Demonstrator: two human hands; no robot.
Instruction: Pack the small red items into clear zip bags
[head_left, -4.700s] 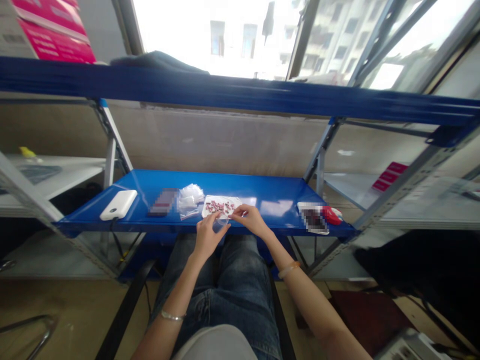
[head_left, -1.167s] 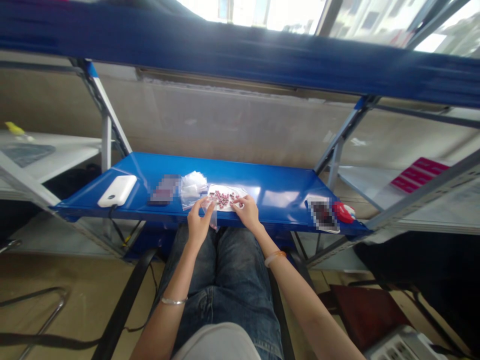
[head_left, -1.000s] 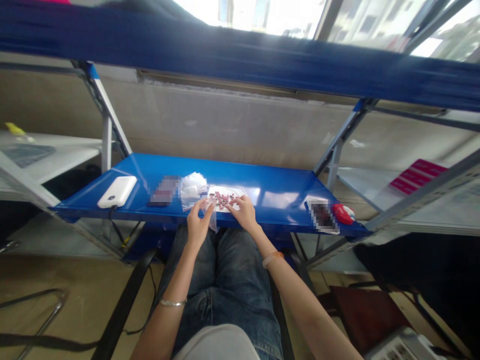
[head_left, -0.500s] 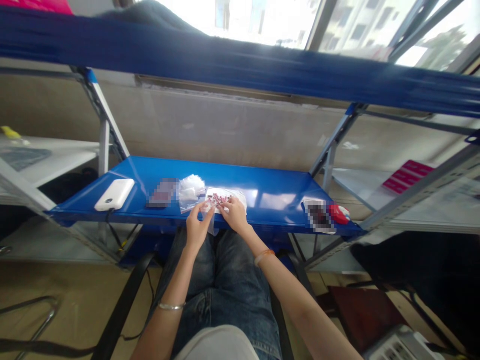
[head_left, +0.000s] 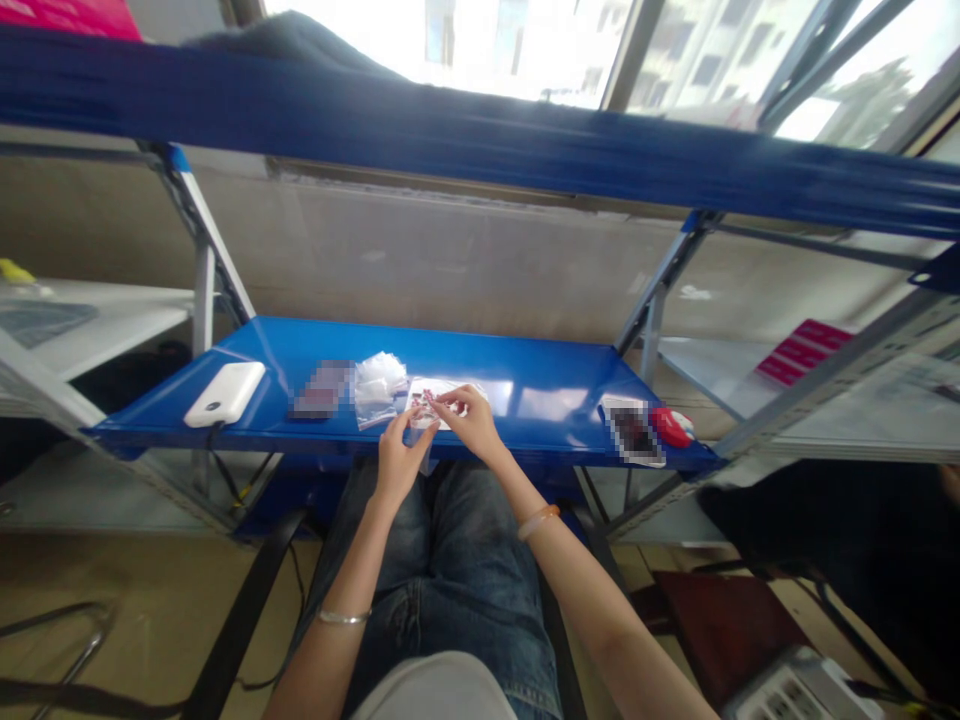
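At the front edge of the blue shelf [head_left: 555,400], my left hand [head_left: 397,462] has thumb and fingers closed on a small clear plastic bag [head_left: 426,462]. My right hand [head_left: 474,425] is just to its right, its fingertips pinched over small red-and-white pieces [head_left: 429,398]. What exactly those fingertips hold is too small to make out. Beneath the pieces lies a white sheet or shallow tray [head_left: 417,384], partly covered by my right hand. A pile of clear plastic bags [head_left: 380,382] sits to the left of it.
On the left stand a white device [head_left: 226,393] with a cable and a blurred-out flat object [head_left: 324,390]. A phone-like object [head_left: 634,432] and a red-and-white item [head_left: 673,427] lie at the right end. A blue upper beam [head_left: 480,135] crosses above.
My right hand has lifted slightly from the pieces and is nearer the left hand's bag. The left hand has lowered a little, still gripping the bag.
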